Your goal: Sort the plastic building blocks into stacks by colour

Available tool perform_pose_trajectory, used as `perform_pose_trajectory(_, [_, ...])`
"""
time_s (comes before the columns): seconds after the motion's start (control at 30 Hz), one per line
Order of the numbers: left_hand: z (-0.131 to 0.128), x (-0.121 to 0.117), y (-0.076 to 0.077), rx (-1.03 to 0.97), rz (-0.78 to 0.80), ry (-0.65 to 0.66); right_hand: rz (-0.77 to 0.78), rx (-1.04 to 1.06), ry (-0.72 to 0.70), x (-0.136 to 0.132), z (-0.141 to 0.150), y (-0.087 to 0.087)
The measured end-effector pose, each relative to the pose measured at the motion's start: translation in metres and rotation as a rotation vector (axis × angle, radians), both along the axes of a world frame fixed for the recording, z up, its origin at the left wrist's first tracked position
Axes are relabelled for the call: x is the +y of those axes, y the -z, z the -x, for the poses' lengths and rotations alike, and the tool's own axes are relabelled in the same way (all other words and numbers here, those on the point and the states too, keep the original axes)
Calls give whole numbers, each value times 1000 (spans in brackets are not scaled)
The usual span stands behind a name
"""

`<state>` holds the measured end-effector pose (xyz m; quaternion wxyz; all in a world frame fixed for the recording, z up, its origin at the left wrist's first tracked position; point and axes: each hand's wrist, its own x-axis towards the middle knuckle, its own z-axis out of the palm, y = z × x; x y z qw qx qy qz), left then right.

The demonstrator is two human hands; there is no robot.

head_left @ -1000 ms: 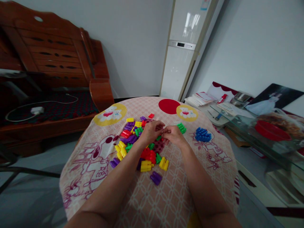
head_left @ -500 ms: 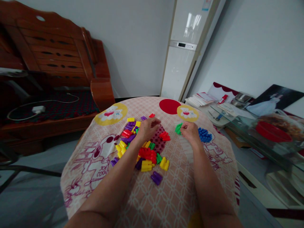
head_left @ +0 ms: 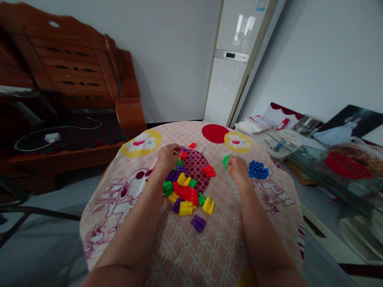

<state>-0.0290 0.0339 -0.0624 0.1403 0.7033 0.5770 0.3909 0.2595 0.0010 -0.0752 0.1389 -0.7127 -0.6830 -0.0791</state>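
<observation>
- Two color groups stand apart on the patterned tablecloth to your right: a compact blue cluster and, nearer the middle, a smaller green cluster.
- Your right hand is at the green cluster, fingers curled and bunched against its near-right side; the fingertips are hidden, so whether they grip a block cannot be told.
- Your left hand hovers over the far-left side of the mixed heap, fingers half curled. A purple block shows by the fingertips; held or merely behind them, one cannot tell.
- Unsorted by color, the heap mixes red, yellow, purple and green blocks, some hidden beneath your left arm; no blue shows there.
- Green looks unfinished, by judgement: several green blocks lie in the heap, away from their cluster.
- Red blocks lie between heap and green cluster; a lone purple block sits nearest you.
</observation>
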Motion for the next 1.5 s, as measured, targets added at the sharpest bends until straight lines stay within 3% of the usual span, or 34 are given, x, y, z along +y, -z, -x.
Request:
perform_pose_trajectory(0.17, [17,5,10,257,92,-73,-33,-2,34,-2,3,-7])
perform_pose_trajectory(0.43, [9,3,15,453,139,107,-77,104,-4,-5,11,-13])
perform_pose_trajectory(0.57, [-4,-1,5,373,145,248,-79,253,-110,-6,23,-12])
perform_pose_trajectory(0.77, [-37,-15,-11,122,33,474,-10,628,-460,-14,63,-10])
perform_pose_trajectory(0.93, [-55,-21,-7,2,-2,464,5,756,-566,-15,72,-8])
perform_pose_trajectory(1.1, [-58,-19,-2,-105,-47,451,-2,766,-476,-9,60,-4])
perform_pose_trajectory(1.33, [-56,-17,-2,-60,-69,391,-273,685,-199,3,19,-3])
perform_pose_trajectory(1.5, [-57,-18,-2,-42,-61,382,-314,988,2,11,-1,8])
